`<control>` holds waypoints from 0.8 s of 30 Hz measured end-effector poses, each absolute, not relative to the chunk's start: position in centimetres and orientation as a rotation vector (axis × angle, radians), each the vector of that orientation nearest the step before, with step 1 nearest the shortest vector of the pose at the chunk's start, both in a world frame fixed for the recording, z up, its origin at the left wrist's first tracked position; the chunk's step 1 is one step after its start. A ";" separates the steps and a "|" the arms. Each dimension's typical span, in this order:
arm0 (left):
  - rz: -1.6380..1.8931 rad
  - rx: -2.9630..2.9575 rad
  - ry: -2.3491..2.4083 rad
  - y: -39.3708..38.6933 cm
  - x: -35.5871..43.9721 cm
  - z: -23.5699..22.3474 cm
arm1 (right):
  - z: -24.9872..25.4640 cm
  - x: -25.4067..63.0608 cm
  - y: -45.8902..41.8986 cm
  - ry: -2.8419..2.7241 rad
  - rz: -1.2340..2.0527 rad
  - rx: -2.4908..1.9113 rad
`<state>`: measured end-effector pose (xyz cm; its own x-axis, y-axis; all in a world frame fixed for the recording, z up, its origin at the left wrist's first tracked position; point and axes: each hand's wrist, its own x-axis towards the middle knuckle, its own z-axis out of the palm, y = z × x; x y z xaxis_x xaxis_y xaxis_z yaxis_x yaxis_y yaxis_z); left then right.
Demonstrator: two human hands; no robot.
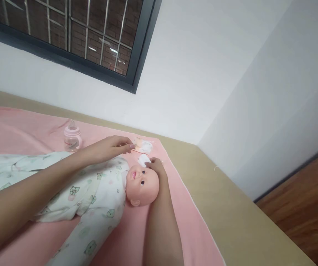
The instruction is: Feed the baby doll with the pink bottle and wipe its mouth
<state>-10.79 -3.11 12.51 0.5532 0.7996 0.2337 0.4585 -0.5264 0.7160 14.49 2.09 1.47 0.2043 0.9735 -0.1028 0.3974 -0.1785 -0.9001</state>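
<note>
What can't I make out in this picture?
All in the head view:
- Packet: its print is too small and blurred to read.
- Left hand: the camera angle hides whether its fingertips touch the packet.
- Right hand: partly hidden behind the doll's head.
- Doll's near sleeve: end cut off by the bottom edge.

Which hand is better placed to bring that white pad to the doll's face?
Probably the right hand: it already holds the white pad, close beside the doll's head. The left hand is farther off, by the orange-and-white packet.
</note>
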 end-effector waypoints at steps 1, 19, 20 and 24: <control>0.749 2.197 1.017 -3.0 -11.0 12.4 | 1.8 14.6 2.2 -1.305 0.953 -1.692; 0.966 1.934 1.035 -2.2 -11.8 12.3 | 14.7 7.9 -4.5 -1.770 0.831 -1.140; 0.983 1.910 1.020 -2.1 -11.9 12.3 | 14.7 7.5 -4.6 -1.780 0.828 -1.129; 1.105 1.727 0.930 -2.1 -12.3 12.2 | 14.9 6.4 -5.1 -1.825 0.815 -1.172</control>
<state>-12.26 -2.15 12.23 0.3300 0.8976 0.2922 0.1345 -0.3511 0.9266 6.40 -5.05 14.85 -0.2490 0.9272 0.2799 0.4106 0.3628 -0.8365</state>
